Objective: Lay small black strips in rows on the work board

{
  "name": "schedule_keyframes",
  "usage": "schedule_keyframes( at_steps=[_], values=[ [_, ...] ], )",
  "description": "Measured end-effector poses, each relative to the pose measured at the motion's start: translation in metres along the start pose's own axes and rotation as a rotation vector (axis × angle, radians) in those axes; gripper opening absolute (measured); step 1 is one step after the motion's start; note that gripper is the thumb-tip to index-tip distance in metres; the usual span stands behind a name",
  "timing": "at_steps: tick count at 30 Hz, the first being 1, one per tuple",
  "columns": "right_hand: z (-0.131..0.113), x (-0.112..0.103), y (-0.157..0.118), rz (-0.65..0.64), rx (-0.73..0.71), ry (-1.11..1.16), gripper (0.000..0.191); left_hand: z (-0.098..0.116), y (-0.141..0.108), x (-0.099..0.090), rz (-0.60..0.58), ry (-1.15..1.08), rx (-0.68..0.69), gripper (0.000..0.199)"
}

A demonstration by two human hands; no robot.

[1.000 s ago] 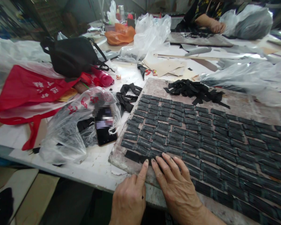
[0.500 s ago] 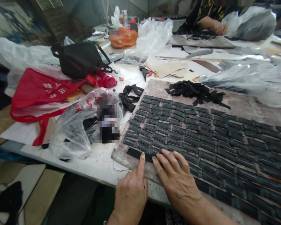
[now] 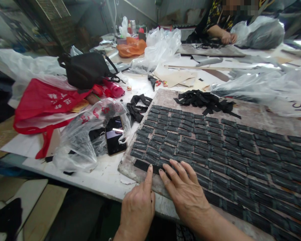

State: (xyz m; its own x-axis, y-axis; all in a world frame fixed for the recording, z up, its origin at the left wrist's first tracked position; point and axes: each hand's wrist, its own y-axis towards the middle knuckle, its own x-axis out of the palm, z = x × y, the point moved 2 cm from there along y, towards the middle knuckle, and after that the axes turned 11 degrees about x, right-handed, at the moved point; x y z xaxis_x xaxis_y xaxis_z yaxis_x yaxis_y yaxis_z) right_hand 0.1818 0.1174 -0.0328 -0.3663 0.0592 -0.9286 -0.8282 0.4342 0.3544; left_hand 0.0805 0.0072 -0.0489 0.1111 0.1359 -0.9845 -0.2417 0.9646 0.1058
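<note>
A black fabric strip [image 3: 142,166] lies flat along the near-left edge of the stained board [image 3: 262,117]. My left hand [image 3: 137,206] presses its stretched index fingertip on the strip, its other fingers curled under. Just to the right, my right hand [image 3: 188,190] rests palm down with spread fingers, its fingertips on the strip's right part, which it partly hides. Beyond both hands, rows of short folded black strips [image 3: 218,152], slightly shiny, cover much of the board. A loose heap of black strips [image 3: 205,101] sits at the board's far side.
Left of the board are a phone [image 3: 114,143], a clear plastic bag [image 3: 77,152], a red bag [image 3: 43,105] and a black bag [image 3: 87,68]. Plastic sheeting [image 3: 271,83] lies at right. Across the table, another person's hands [image 3: 227,37] are at a second board [image 3: 210,51].
The camera view has shifted slightly, so the scene sits a little lower and further left. Both hands keep nearly the same place on the strip.
</note>
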Motion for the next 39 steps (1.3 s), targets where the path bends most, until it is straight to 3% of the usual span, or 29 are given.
schedule_keyframes(
  at_steps=[7,18,26,28,31,35,39],
  values=[
    [-0.006,0.007,0.008,0.003,0.004,0.018,0.034,-0.002,-0.008,0.007,0.126,-0.032,0.112,0.052],
    [-0.012,0.013,0.011,0.016,-0.021,0.01,0.032,-0.002,-0.005,0.01,-0.003,-0.016,0.057,0.056],
    [0.001,0.005,0.013,-0.055,0.048,0.143,0.034,-0.006,0.0,-0.004,-0.061,-0.244,-0.117,0.057],
    [0.006,0.002,0.011,-0.067,0.069,0.185,0.036,-0.009,-0.001,-0.007,-0.011,-0.287,-0.156,0.054],
    [0.011,-0.001,0.005,-0.064,0.06,0.194,0.037,-0.011,-0.004,-0.005,0.103,-0.337,-0.106,0.05],
    [0.011,-0.001,-0.004,-0.045,0.037,0.156,0.034,-0.009,-0.009,0.003,0.099,-0.236,0.038,0.051],
    [0.01,0.003,-0.011,-0.055,-0.013,0.101,0.036,-0.004,-0.008,0.006,0.046,-0.055,0.028,0.057]
  ],
)
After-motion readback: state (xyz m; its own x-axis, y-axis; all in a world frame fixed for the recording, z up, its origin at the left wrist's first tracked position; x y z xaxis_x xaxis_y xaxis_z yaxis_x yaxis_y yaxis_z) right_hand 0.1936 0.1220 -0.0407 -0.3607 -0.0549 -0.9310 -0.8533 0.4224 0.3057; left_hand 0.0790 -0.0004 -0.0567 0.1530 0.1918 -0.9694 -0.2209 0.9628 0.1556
